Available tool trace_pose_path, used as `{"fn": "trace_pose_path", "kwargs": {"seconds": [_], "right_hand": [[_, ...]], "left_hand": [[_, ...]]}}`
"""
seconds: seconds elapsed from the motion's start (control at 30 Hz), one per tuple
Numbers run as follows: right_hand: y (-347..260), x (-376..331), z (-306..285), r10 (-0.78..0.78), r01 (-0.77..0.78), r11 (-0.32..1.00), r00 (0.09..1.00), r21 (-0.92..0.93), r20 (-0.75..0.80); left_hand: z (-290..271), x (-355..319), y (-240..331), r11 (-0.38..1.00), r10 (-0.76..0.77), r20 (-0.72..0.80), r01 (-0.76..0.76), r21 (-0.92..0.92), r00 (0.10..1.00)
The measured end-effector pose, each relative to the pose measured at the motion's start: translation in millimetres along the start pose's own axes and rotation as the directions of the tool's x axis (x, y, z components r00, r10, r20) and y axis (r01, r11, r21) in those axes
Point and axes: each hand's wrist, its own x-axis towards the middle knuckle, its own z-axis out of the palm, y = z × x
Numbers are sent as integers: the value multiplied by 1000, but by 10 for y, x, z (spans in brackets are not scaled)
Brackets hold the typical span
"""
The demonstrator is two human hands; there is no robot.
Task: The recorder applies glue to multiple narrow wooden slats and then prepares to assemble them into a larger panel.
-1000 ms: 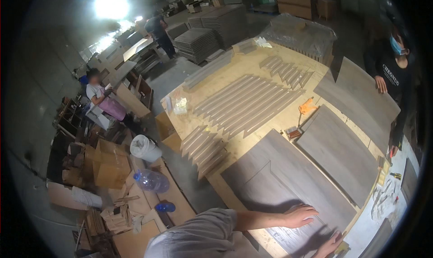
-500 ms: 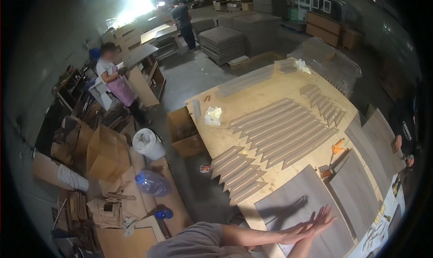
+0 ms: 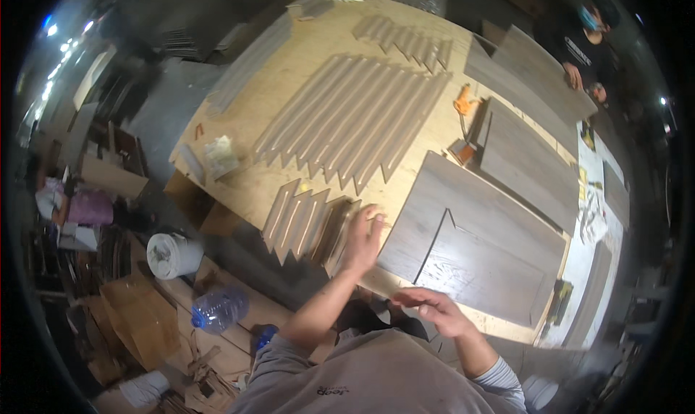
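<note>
Left hand (image 3: 362,236), fingers spread flat, rests on grey pointed wood strips (image 3: 304,226) at the near edge of the plywood worktop (image 3: 304,73). Right hand (image 3: 431,309), fingers loosely apart and empty, hovers by a matte grey notched panel (image 3: 470,240). Clear blue bottle (image 3: 219,307) lies on the floor among brown cardboard.

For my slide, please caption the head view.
Left hand on short grey strips, right hand at the grey panel.

No labels, signs or screens legible. Packaging only: brown cardboard box (image 3: 203,204) tucked under the plywood table (image 3: 289,88) near edge; flattened brown cartons (image 3: 137,320) on floor below-left of it, beside clear blue water bottle (image 3: 219,307).
</note>
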Motion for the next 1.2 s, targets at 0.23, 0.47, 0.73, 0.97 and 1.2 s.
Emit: {"fn": "trace_pose_path", "kwargs": {"seconds": [0.23, 0.47, 0.73, 0.97, 1.2], "right_hand": [[-713, -455, -936, -375, 149, 869, 821, -472, -430], [-1490, -884, -1222, -514, 128, 806, 637, -578, -575], [879, -1463, -1202, -28, -36, 997, 634, -66, -773], [1216, -1270, -640, 129, -56, 990, 755, 133, -643], [495, -587, -1114, -219, 93, 966, 783, -240, -581]], "left_hand": [[143, 662, -63, 855, -142, 86, 78, 513, 986], [895, 1143, -208, 869, -61, 62, 22, 494, 996], [901, 1479, -470, 792, -57, 48, 16, 610, 997], [950, 1294, -40, 811, -183, 24, 137, 568, 983], [611, 693, -166, 898, -317, 462, 418, -133, 828]]}}
